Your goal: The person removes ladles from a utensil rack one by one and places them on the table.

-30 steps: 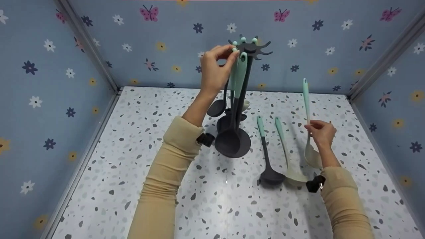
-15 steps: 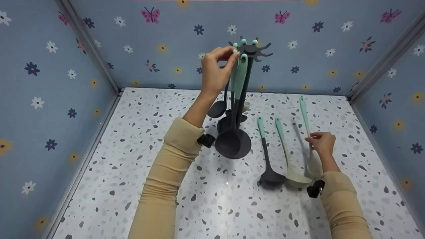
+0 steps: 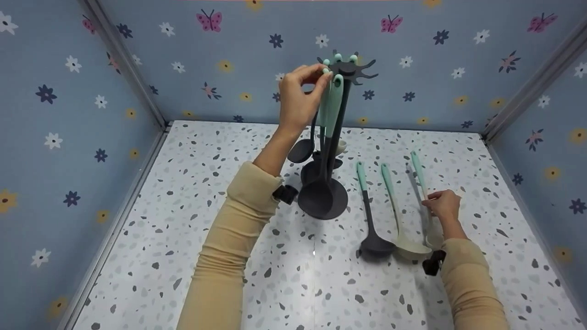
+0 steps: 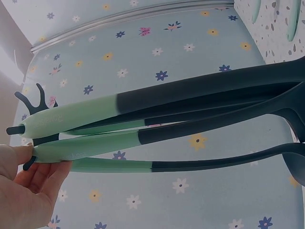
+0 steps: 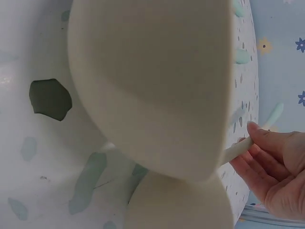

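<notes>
My left hand (image 3: 298,96) is at the top of a dark utensil stand (image 3: 347,68), pinching the handle end of a dark kitchen utensil (image 4: 86,149) with a mint-green grip. Its head is partly cut off in the left wrist view. Other dark utensils with mint handles (image 3: 336,103) hang close around it. On the right, my right hand (image 3: 445,204) pinches the cream shaft of a mint-handled ladle (image 3: 418,169), low over the table. The ladle's cream bowl (image 5: 157,86) fills much of the right wrist view; my sleeve partly hides it in the head view.
A dark ladle (image 3: 377,245) and another cream ladle (image 3: 408,246) lie side by side on the speckled table (image 3: 220,275), left of my right hand. Flower-patterned panels (image 3: 257,50) enclose the table at the back and both sides.
My right hand has moved down and towards me with the cream ladle, whose handle has tipped from raised to lying lower over the table. My left hand stays at the stand.
</notes>
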Demonstrator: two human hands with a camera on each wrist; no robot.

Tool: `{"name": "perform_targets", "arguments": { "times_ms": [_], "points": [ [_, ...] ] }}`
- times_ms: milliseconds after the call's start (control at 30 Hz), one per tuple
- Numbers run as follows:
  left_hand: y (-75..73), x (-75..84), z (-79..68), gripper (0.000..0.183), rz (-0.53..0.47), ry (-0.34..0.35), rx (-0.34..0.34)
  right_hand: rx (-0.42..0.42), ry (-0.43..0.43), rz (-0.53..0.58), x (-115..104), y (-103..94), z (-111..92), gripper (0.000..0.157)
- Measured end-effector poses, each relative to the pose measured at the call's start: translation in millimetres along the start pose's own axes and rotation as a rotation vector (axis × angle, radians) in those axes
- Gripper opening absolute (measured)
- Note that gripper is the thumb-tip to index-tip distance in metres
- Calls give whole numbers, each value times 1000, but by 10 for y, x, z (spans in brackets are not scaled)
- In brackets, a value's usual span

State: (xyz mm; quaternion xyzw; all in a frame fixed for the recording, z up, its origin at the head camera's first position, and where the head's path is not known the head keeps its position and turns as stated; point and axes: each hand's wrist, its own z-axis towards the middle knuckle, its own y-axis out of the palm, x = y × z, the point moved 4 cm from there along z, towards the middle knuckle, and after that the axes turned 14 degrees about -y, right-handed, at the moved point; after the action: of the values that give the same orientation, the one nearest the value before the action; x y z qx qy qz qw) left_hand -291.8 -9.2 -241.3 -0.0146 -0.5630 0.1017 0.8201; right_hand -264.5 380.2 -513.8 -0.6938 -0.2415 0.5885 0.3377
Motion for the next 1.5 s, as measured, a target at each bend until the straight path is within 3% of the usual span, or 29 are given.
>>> {"name": "perform_targets", "arguments": {
  "times_ms": [367, 600, 900, 1200, 1367, 1500],
  "points": [
    [-2, 8, -13, 19, 4, 15, 4, -75, 87, -49, 92, 95, 31, 35],
    [-10, 20, -10, 21, 44, 65, 5, -94, 90, -52, 118, 117, 13, 36],
    [-74, 318, -199, 18, 38, 42, 5, -121, 121, -58, 145, 124, 17, 37],
    [-87, 344, -206, 18, 15, 30, -2, -153, 148, -90, 127, 150, 12, 37],
    [-90, 337, -209, 18, 0, 36, -2, -147, 123, -126, 92, 144, -17, 40],
    [-73, 242, -155, 19, 20, 42, -2, -101, 31, -147, 7, 114, -57, 41]
  ]
}}
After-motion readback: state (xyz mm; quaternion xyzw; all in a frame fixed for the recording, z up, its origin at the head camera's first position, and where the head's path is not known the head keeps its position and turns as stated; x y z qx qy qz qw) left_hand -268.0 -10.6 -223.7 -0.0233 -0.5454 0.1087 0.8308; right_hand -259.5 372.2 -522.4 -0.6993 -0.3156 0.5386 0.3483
